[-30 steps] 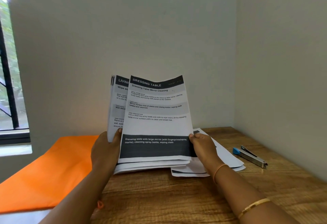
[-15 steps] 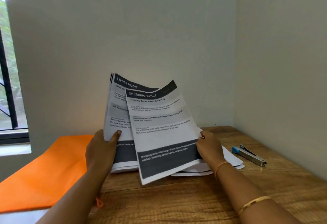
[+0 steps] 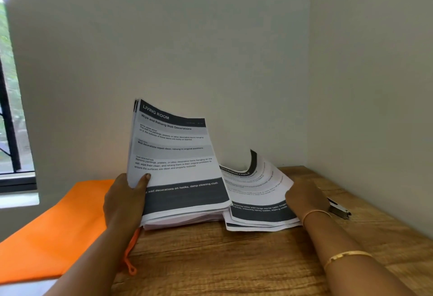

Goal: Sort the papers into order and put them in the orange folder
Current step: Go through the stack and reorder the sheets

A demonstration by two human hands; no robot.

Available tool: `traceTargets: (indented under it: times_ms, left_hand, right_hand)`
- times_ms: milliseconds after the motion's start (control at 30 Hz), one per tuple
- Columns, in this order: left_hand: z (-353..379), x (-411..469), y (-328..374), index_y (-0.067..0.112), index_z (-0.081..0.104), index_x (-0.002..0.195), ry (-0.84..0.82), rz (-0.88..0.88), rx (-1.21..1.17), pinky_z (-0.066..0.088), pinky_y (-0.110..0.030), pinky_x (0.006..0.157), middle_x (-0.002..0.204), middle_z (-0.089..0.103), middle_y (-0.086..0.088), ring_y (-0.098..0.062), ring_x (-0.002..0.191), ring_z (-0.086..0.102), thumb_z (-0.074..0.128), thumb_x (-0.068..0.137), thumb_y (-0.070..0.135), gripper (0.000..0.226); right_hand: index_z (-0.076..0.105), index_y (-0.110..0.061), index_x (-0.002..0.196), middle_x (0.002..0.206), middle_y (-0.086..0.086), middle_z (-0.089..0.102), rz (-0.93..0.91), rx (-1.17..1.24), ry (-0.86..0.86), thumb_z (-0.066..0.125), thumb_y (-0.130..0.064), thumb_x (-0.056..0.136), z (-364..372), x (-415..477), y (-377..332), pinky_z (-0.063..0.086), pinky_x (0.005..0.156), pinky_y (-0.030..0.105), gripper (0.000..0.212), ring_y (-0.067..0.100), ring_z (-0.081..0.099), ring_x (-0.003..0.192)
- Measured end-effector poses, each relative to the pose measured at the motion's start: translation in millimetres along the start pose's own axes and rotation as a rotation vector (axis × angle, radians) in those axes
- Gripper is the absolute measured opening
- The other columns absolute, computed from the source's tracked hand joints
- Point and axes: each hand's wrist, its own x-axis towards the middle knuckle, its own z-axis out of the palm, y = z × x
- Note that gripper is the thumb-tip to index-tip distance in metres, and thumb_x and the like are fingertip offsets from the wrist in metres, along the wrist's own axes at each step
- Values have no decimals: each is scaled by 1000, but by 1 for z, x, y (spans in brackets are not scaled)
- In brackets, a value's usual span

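Down onto the loose pile [image 3: 257, 225] at 3 o'clock went the curled white printed sheet [image 3: 255, 185], the right hand [image 3: 307, 198] on it, grip unclear. The left hand [image 3: 124, 202] pinched the upright paper stack [image 3: 175, 155]; the flat orange folder [image 3: 58, 225] lay at its 9 o'clock.

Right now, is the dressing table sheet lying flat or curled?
Curled: on the dressing table sheet, the far edge arcs upward instead of lying flat.

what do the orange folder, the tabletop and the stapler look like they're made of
The orange folder seems to be soft matte fabric or non-woven plastic: no gloss, though which of the two is unclear. The tabletop looks like wood or wood-look laminate, with brown grain lines and a low sheen. The stapler shows a shiny silvery metal body and is partly hidden.
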Motion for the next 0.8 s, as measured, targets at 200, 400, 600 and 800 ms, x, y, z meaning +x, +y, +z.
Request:
traceTargets:
  times_ms: [200,400,600,800]
  left_hand:
    - [1,-1,3,8,58,106,4,24,-6,34,-33,66,104,64,-14,-22,83,47,56,92,39,34]
    - [3,-2,6,12,57,99,-1,60,-31,31,-31,59,95,62,-7,-21,81,49,56,92,39,28]
    - [3,-3,11,10,58,101,40,91,-74,33,-32,64,92,59,-3,-20,81,49,56,92,39,31]
    - [3,-12,21,7,58,105,129,167,-172,35,-30,66,92,58,-2,-19,81,51,57,92,36,32]
  right_hand:
    - [62,-11,114,112,10,63,-71,-39,-119,50,-18,91,10,0,-1,51,88,38,27,28,61,100]
    - [54,-19,124,125,7,55,-149,-266,-55,48,-23,91,6,-7,-7,41,96,41,33,27,52,115]
    - [57,-12,115,109,10,62,-388,365,60,40,-28,100,2,-13,-35,43,79,32,28,24,55,98]
    - [48,-23,103,90,-9,54,-460,739,-357,33,-42,99,0,-57,-71,39,63,13,25,4,52,82]
